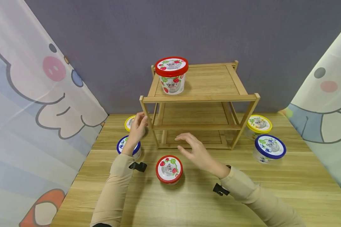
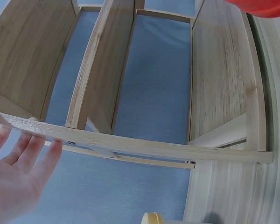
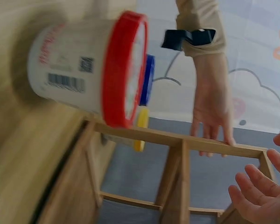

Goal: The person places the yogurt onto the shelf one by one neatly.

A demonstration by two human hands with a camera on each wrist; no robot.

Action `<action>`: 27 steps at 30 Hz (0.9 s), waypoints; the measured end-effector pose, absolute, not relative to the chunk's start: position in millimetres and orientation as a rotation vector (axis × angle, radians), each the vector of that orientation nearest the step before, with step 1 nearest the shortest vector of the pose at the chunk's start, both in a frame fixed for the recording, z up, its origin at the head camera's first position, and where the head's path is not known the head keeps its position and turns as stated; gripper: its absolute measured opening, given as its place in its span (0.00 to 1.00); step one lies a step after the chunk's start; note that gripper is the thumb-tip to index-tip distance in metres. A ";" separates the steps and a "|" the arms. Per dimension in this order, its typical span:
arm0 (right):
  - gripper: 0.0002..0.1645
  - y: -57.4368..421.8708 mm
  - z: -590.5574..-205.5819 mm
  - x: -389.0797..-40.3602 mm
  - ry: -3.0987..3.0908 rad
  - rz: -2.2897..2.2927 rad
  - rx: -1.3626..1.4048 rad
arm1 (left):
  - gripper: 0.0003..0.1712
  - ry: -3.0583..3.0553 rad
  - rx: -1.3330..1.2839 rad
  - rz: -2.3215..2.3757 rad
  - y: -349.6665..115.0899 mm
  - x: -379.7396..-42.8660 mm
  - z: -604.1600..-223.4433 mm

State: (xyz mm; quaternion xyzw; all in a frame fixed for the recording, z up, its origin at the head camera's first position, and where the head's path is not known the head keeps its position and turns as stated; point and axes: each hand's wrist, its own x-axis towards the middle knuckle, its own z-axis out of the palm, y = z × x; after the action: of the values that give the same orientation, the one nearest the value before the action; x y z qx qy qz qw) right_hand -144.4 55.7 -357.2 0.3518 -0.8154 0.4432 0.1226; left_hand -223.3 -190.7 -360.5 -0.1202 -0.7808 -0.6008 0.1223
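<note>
Wood-grain tabletop under a three-tiered wooden rack

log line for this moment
left hand: touching tan three-tier wooden rack; right hand: empty, in front of rack; round white red-lidded tub: on wooden table; similar tub: on rack top

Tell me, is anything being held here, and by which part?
Yes: the left hand holds the wooden rack by its left front post, just above the middle shelf. The right hand holds nothing.
</note>
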 end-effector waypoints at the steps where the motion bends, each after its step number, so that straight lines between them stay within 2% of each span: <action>1: 0.16 55.2 -360.2 -143.5 -2.390 1.287 1.027 | 0.18 -2.282 -0.349 -1.749 -190.9 -223.5 -360.6; 17: 0.20 49.2 -395.8 -128.1 -2.627 1.231 1.056 | 0.17 -2.272 -0.342 -1.744 -189.8 -223.7 -360.6; 27: 0.39 41.7 -415.0 -118.7 -2.842 1.058 0.975 | 0.18 -2.269 -0.342 -1.750 -190.3 -223.6 -361.8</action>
State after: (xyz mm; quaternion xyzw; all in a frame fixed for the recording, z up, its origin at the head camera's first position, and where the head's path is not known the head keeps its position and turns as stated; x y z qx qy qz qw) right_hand -118.7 41.7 -415.0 0.3060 -0.8919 0.3321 -0.0219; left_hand -223.6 -190.3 -361.8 -0.1175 -0.7798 -0.6014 0.1276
